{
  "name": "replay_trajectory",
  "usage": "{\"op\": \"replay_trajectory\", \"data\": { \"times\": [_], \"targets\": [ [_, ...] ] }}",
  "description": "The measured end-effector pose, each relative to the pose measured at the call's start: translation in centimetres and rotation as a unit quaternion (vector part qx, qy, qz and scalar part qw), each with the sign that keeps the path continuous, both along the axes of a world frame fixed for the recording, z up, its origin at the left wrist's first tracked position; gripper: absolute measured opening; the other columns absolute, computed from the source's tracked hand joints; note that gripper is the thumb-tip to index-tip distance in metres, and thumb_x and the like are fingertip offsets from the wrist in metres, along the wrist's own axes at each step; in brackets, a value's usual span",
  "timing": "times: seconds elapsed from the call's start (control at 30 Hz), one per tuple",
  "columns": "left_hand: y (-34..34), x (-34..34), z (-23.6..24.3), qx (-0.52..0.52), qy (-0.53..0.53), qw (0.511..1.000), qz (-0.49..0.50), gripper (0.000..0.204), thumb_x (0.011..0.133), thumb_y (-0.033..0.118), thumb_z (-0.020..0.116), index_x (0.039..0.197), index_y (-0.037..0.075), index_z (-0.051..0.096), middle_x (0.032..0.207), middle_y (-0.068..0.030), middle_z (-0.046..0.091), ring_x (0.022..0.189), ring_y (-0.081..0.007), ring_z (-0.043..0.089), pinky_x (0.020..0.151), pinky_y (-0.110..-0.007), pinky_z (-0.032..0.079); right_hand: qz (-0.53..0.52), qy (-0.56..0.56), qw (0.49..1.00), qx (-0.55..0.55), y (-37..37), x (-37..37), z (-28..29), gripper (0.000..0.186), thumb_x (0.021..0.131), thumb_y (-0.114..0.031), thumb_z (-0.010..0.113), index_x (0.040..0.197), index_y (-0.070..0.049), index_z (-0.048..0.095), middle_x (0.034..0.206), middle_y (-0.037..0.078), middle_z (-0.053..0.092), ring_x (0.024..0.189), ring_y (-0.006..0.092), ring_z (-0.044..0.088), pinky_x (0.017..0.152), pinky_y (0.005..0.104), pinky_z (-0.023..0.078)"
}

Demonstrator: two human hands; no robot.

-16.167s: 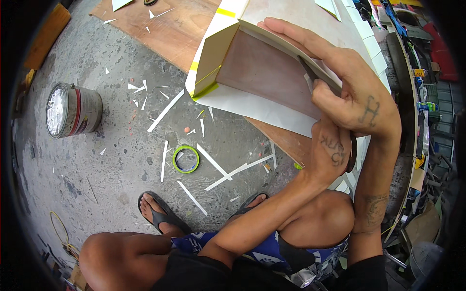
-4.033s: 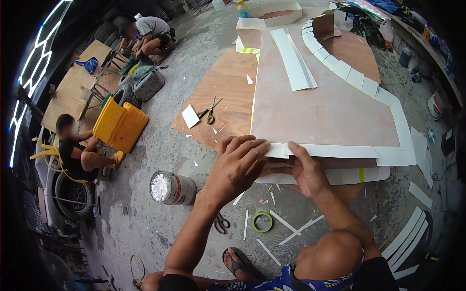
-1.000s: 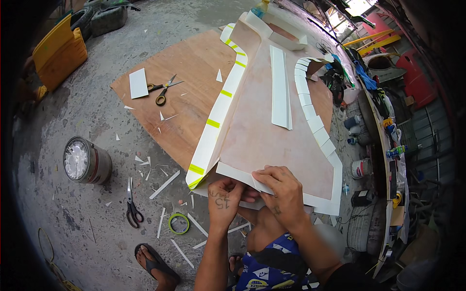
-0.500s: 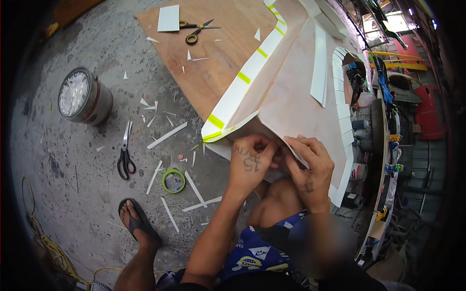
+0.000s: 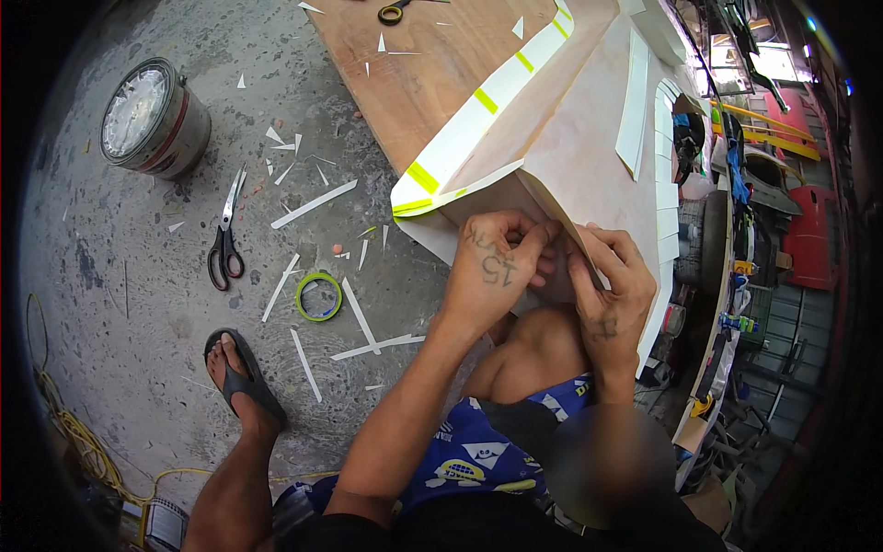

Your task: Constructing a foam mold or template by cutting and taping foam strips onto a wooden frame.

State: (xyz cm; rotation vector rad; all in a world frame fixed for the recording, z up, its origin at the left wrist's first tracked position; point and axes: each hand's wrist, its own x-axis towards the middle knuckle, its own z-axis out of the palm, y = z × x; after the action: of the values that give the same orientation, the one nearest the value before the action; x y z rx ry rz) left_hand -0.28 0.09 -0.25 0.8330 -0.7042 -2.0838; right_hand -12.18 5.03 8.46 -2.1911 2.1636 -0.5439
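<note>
A large pale panel (image 5: 579,129) with white edge strips and yellow tape marks lies over a plywood sheet (image 5: 377,92). My left hand (image 5: 487,262) has its fingers curled together beneath the panel's near edge; what they pinch is hidden. My right hand (image 5: 616,294) grips that raised edge, thumb inside and fingers on the outer face, just right of my left hand. A loose white strip (image 5: 630,110) lies on the panel. Black scissors (image 5: 225,253) and a green tape roll (image 5: 319,296) lie on the floor to the left.
A metal can (image 5: 152,124) stands on the concrete floor at upper left, among paper offcuts (image 5: 313,202). More scissors (image 5: 391,14) sit on the plywood. A yellow cable (image 5: 69,432) curls at lower left. Shelving with assorted items (image 5: 736,322) and red panels (image 5: 809,230) line the right side.
Both hands have moved from the front strip to the near edge, which now stands more steeply raised between them. The view has swung round, so the panel sits higher and further right.
</note>
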Motion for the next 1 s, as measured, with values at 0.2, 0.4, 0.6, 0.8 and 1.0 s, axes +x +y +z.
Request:
{"op": "replay_trajectory", "data": {
  "times": [0.2,0.4,0.6,0.8,1.0],
  "targets": [
    [0.43,-0.35,-0.14,0.010,0.025,0.999,0.030,0.026,0.095,0.014,0.064,0.084,-0.009,0.067,0.076,-0.0146,0.071,0.065,-0.0165,0.070,0.054,-0.027,0.057,-0.003,-0.006,1.000,0.002,0.21,-0.01,0.04,0.035,0.079,0.000,0.071,0.112,-0.011,0.075,0.096,0.013,0.069,0.098,0.0311,0.069,0.081,0.0375,0.055],
    [0.49,-0.29,-0.18,0.015,0.031,0.999,0.029,0.027,0.096,0.016,0.063,0.087,-0.010,0.068,0.078,-0.0155,0.071,0.064,-0.0174,0.070,0.052,-0.027,0.056,0.001,-0.001,1.000,0.005,0.22,-0.14,0.04,0.034,0.079,-0.001,0.071,0.112,-0.011,0.075,0.096,0.013,0.069,0.098,0.0309,0.069,0.082,0.0375,0.055],
    [0.33,-0.13,-0.18,0.010,0.023,0.999,0.026,0.031,0.097,0.019,0.062,0.087,-0.010,0.068,0.080,-0.0166,0.072,0.062,-0.0176,0.070,0.049,-0.027,0.056,-0.007,-0.005,1.000,0.011,0.16,-0.08,0.04,0.033,0.080,-0.001,0.071,0.111,-0.011,0.075,0.095,0.013,0.069,0.095,0.0301,0.069,0.080,0.0369,0.055],
    [0.09,0.12,0.08,0.009,0.018,1.000,0.016,0.032,0.098,0.019,0.061,0.087,-0.010,0.067,0.080,-0.0168,0.072,0.063,-0.0180,0.071,0.050,-0.028,0.056,-0.011,-0.024,1.000,0.003,-0.05,0.06,0.05,0.033,0.078,-0.001,0.071,0.110,-0.010,0.074,0.096,0.014,0.069,0.092,0.0301,0.068,0.079,0.0370,0.054],
    [0.54,-0.45,-0.56,-0.072,-0.016,0.997,0.030,0.023,0.096,0.009,0.060,0.092,-0.012,0.067,0.081,-0.0167,0.073,0.070,-0.0188,0.072,0.063,-0.028,0.058,-0.022,-0.043,0.999,0.003,0.28,-0.29,0.57,0.033,0.072,-0.003,0.073,0.105,-0.006,0.067,0.101,0.016,0.068,0.098,0.0365,0.065,0.085,0.0431,0.053]
  ]
}}
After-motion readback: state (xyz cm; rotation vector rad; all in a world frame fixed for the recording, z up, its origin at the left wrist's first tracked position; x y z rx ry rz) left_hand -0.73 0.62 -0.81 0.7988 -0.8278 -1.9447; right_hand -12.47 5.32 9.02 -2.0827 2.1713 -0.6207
